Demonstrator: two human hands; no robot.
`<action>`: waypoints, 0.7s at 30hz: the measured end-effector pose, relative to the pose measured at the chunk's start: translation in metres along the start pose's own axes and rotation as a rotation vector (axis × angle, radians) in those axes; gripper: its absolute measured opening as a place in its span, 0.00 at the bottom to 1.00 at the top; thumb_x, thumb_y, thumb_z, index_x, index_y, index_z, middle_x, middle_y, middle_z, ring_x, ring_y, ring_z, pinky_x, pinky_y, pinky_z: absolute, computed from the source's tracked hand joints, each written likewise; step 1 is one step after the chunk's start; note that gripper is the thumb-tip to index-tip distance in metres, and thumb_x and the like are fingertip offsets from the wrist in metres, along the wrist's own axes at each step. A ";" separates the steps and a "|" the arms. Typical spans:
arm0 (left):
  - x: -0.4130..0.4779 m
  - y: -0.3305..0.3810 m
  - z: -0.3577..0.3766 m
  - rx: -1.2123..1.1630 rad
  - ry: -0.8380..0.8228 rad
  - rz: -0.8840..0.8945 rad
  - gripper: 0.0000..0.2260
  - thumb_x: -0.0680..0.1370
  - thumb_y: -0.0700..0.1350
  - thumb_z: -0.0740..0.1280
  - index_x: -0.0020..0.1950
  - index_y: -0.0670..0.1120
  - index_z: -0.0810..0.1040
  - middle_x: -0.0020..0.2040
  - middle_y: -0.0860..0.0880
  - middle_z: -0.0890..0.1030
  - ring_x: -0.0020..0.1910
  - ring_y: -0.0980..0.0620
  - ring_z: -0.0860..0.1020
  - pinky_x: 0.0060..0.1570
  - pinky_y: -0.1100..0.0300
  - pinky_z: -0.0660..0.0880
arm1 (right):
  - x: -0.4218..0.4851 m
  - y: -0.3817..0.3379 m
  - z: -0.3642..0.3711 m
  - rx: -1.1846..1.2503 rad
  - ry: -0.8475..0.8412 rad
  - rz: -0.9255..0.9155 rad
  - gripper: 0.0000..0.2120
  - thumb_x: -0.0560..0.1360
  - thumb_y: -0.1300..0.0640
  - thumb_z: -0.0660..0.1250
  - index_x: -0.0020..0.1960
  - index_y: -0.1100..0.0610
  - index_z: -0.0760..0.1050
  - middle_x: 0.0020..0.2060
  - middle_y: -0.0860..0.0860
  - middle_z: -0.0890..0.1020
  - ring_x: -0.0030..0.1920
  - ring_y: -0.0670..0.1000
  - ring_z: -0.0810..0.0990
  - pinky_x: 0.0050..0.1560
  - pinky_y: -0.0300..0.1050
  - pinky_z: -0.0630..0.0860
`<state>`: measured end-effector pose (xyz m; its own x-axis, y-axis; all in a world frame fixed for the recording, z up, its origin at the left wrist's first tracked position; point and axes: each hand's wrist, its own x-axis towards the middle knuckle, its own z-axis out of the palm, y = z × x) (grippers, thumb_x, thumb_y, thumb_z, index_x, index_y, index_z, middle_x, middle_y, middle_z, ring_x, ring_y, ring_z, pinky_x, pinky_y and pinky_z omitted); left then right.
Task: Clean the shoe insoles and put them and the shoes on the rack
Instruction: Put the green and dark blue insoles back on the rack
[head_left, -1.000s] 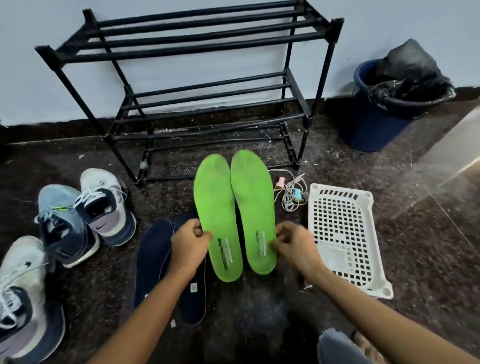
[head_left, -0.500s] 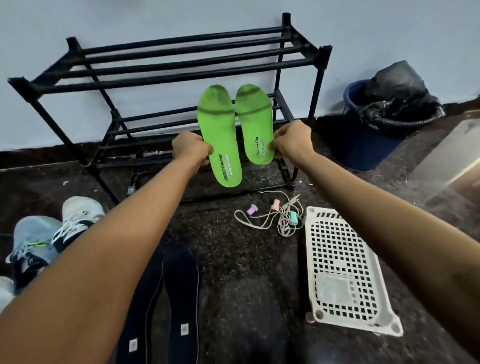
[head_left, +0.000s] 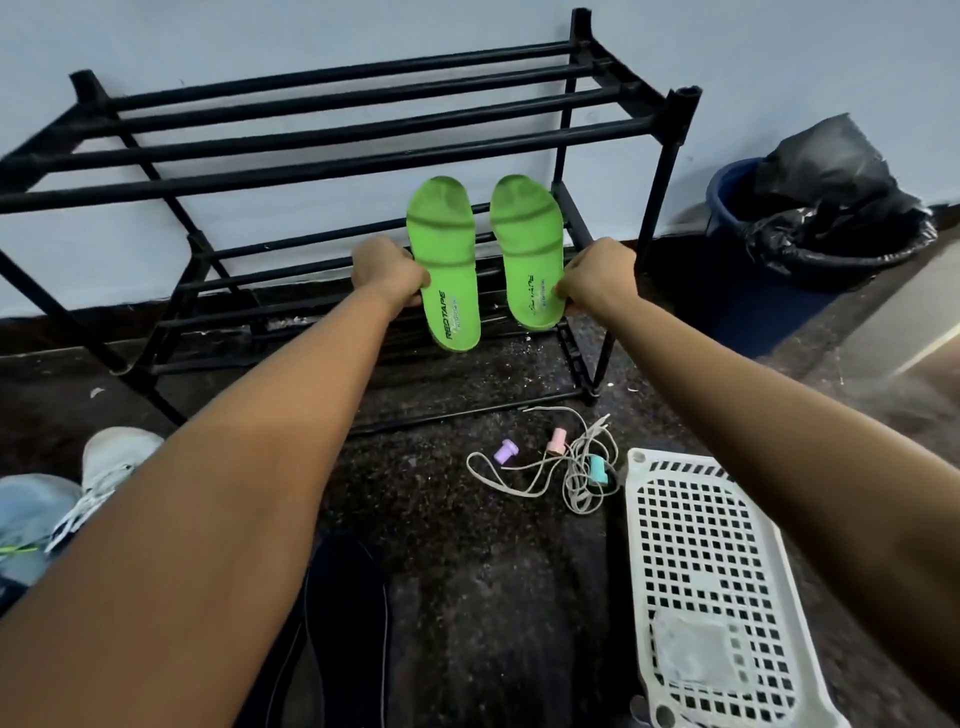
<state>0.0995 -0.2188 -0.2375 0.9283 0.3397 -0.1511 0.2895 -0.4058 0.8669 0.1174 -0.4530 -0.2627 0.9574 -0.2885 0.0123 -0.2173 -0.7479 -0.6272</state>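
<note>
My left hand (head_left: 387, 275) pinches the left insole (head_left: 444, 260), my right hand (head_left: 597, 280) the right insole (head_left: 530, 249), apart. Edge grips should let both lie flat on the rack (head_left: 363, 130).

One wide-angle camera, worn on my head, looks forward and down: my left hand (head_left: 387, 270) and right hand (head_left: 597, 280) reach out at mid-frame, close before the black rack (head_left: 332, 135) against the wall (head_left: 311, 31), the floor (head_left: 467, 571) near beneath, filling the lower frame.

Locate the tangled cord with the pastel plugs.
Head view: the tangled cord lies on the floor right of centre, just in front of the black rack's bottom right leg and beside the far left corner of the white basket.
</note>
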 end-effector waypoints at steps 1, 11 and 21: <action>0.002 0.000 0.004 0.012 -0.005 0.012 0.13 0.71 0.31 0.73 0.36 0.44 0.73 0.47 0.43 0.82 0.45 0.45 0.82 0.45 0.48 0.82 | -0.001 0.002 0.002 0.015 0.004 0.008 0.09 0.66 0.65 0.69 0.46 0.64 0.79 0.38 0.59 0.82 0.38 0.57 0.83 0.39 0.52 0.82; -0.005 -0.027 -0.006 -0.019 0.121 0.088 0.09 0.70 0.46 0.77 0.42 0.43 0.80 0.47 0.40 0.82 0.46 0.44 0.83 0.50 0.47 0.81 | -0.070 0.007 -0.024 0.207 0.146 -0.088 0.10 0.72 0.56 0.67 0.48 0.61 0.81 0.40 0.56 0.83 0.41 0.54 0.82 0.50 0.47 0.79; -0.108 -0.096 -0.082 0.178 0.149 0.100 0.08 0.76 0.47 0.71 0.52 0.46 0.84 0.46 0.50 0.84 0.47 0.52 0.81 0.52 0.60 0.77 | -0.234 0.022 0.025 0.196 -0.248 -0.224 0.05 0.74 0.59 0.66 0.46 0.59 0.80 0.37 0.53 0.83 0.36 0.48 0.78 0.42 0.29 0.67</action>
<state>-0.0474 -0.1467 -0.2650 0.9135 0.4066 0.0140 0.2473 -0.5823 0.7744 -0.1067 -0.3869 -0.2988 0.9992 0.0403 -0.0074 0.0201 -0.6408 -0.7675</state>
